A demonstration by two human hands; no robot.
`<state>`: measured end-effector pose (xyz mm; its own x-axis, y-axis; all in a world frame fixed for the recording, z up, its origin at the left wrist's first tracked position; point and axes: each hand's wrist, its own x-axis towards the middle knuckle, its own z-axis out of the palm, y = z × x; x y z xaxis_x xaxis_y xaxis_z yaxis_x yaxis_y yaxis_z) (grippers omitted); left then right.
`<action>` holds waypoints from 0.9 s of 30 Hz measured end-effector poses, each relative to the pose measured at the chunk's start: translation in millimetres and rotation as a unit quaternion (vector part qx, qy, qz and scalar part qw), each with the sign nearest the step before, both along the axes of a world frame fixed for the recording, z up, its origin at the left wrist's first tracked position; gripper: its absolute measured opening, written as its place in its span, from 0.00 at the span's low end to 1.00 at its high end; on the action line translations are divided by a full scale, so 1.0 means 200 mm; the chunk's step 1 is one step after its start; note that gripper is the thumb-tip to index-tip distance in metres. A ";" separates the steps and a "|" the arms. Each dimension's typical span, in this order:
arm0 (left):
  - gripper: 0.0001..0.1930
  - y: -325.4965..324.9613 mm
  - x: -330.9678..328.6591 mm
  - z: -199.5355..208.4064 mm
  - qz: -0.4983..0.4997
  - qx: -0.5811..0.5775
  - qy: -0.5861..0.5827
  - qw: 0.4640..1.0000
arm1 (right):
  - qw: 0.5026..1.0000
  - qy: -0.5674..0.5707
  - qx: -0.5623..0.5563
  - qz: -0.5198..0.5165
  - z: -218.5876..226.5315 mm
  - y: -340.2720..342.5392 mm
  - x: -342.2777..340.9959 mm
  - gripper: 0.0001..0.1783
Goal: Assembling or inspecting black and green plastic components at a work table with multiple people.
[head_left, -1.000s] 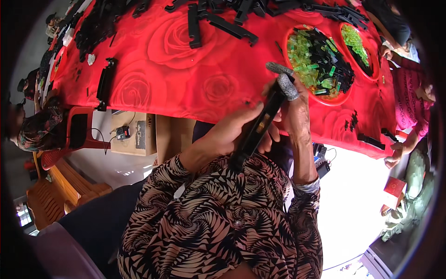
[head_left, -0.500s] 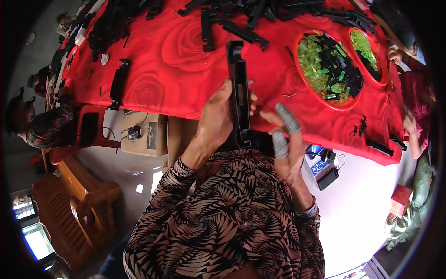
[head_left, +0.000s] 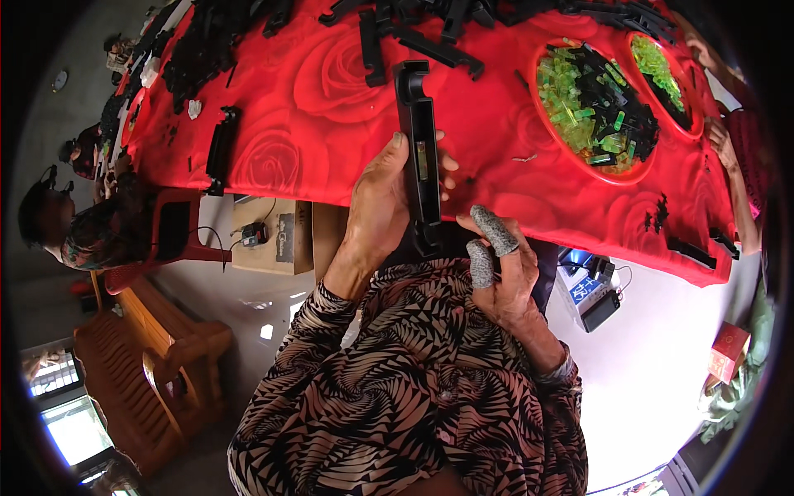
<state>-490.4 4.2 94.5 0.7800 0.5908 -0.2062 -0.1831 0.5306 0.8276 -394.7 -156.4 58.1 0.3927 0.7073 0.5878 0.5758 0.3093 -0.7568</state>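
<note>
Left hand (head_left: 376, 202): my thumb and fingers clamp the bar (head_left: 427, 197) by its long sides.
Bar: left of the basin (head_left: 624, 178), yellowish insert (head_left: 422, 163) in its slot.
Right hand (head_left: 509, 285): holding nothing I can see, loosely spread, below-left of basin, grey sleeves (head_left: 494, 229) on two fingers.
Basin: green pieces (head_left: 554, 87), black bits (head_left: 608, 97) inside.

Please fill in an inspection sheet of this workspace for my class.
Surface: red rose-patterned tablecloth.
Job's things: black frame with a small greenish insert; large red bowl of green and black pieces; smaller red bowl beside it; loose black frames beyond.
Clutter: crumpled white scrap; dark fragments toward the right.
Hands: left hand grips the frame; right hand, two digits in grey covers, is apart from it, holding nothing seen.
Cables: thin dark cable near the cardboard box.
Surroundings: wooden bench and another person at left.
</note>
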 end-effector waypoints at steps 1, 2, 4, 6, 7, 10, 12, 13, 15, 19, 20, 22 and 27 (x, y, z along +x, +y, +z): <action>0.29 0.00 0.00 0.00 0.003 0.004 0.002 1.000 | 1.000 -0.003 0.005 0.007 0.00 0.00 0.00 0.20; 0.29 0.00 0.00 -0.01 0.005 0.008 0.005 1.000 | 1.000 -0.006 0.010 0.014 0.00 0.00 0.00 0.21; 0.29 -0.01 0.00 -0.02 0.003 -0.009 -0.001 1.000 | 0.999 -0.034 -0.010 0.032 0.05 0.00 0.00 0.26; 0.29 -0.03 0.00 -0.06 -0.004 -0.050 -0.016 0.999 | 0.995 -0.086 -0.043 0.015 0.02 0.04 -0.02 0.29; 0.29 -0.05 0.00 -0.06 -0.004 -0.062 -0.012 0.998 | 0.991 -0.121 -0.065 0.000 0.03 0.05 -0.03 0.30; 0.29 -0.11 0.02 -0.06 0.005 -0.086 0.004 0.996 | 0.969 -0.219 -0.113 -0.032 0.03 0.07 -0.04 0.34; 0.25 -0.11 0.02 -0.10 0.015 -0.044 0.016 0.999 | 0.953 -0.276 -0.119 -0.050 0.00 0.08 -0.04 0.36; 0.23 -0.11 0.03 -0.11 0.020 -0.023 0.022 0.999 | 0.949 -0.280 -0.136 -0.047 0.00 0.07 -0.05 0.36; 0.23 -0.13 0.03 -0.12 0.018 -0.030 0.039 0.999 | 0.942 -0.287 -0.170 -0.041 -0.01 0.04 -0.07 0.36; 0.22 -0.17 0.02 -0.14 0.025 0.000 0.074 0.997 | 0.953 -0.263 -0.145 -0.050 -0.05 0.06 -0.06 0.42; 0.21 -0.18 0.03 -0.15 0.032 0.014 0.079 0.996 | 0.959 -0.227 -0.166 -0.036 -0.04 0.04 -0.05 0.42; 0.17 -0.20 0.04 -0.15 0.062 0.045 0.107 0.991 | 0.968 -0.154 -0.196 -0.017 -0.01 0.00 -0.02 0.42; 0.18 -0.14 0.06 -0.11 -0.083 0.222 0.235 0.943 | 0.961 -0.050 -0.269 0.040 0.13 -0.04 -0.01 0.40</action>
<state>-478.7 -22.9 72.7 0.7537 0.5784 -0.3122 0.3135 0.1013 0.9442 -396.6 -165.1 84.7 0.2851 0.9450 0.1602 0.6444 -0.0652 -0.7619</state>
